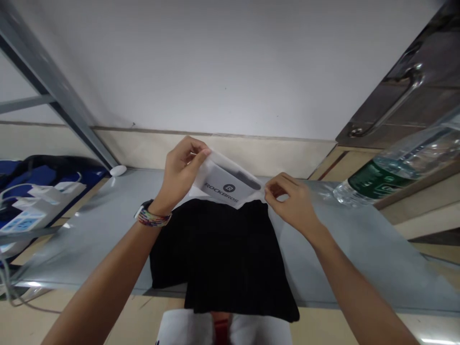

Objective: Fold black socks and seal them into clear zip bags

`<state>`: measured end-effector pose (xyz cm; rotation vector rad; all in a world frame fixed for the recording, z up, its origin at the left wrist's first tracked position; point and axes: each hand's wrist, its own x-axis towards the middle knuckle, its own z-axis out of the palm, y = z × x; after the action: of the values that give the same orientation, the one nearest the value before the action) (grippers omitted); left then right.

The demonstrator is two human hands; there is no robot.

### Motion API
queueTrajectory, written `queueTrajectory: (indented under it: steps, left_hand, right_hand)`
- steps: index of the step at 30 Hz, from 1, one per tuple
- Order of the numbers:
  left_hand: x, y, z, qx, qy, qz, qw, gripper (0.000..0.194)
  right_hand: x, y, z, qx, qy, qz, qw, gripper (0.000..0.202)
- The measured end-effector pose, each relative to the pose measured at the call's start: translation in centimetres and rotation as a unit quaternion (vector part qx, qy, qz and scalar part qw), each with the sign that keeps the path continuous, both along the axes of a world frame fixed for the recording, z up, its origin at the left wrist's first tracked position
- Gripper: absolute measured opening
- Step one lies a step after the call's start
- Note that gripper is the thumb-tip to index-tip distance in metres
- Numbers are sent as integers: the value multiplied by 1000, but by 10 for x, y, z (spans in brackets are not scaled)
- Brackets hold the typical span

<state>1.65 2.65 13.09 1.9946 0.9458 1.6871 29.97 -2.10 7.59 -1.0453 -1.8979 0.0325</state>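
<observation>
Black shorts lie spread on a grey bench, their legs hanging over the near edge. A white bag or wrapper printed ROCKBROS stands at the waist end of the shorts, its upper rim pulled apart. My left hand, a woven band at its wrist, pinches the rim's left end between thumb and fingers. The rim's right end is pinched by my right hand. Whether the printed panel is the bag's own side or something inside it, I cannot tell.
On the right of the grey bench a water bottle with a green label leans. Power strips and cables lie at the left, beside a metal frame. A wall rises behind, with a metal handle at the right.
</observation>
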Motion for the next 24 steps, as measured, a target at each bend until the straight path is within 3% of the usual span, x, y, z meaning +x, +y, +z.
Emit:
queueTrajectory:
  steps: [3, 7, 11, 16, 20, 24]
  left_hand:
    - [-2, 9, -7, 12, 14, 10, 1000, 17]
    - [-6, 19, -9, 45, 30, 48, 997, 15]
    - [-9, 25, -16, 18, 16, 49, 999, 14]
    - [-16, 19, -39, -78, 11, 10, 997, 18]
    - [-25, 6, -51, -144, 121, 54, 981, 26]
    - [-27, -1, -51, -160, 249, 66, 953, 22]
  right_hand:
    - [3, 10, -8, 3, 14, -27, 1000, 13]
    - [2, 23, -1, 66, 24, -75, 995, 14]
    - [-6, 37, 3, 88, 53, -98, 990, 15]
    - [-12, 49, -26, 86, 51, -98, 990, 14]
    - [-10, 48, -53, 64, 14, -60, 996, 14]
    - [-10, 42, -63, 52, 7, -42, 998, 13]
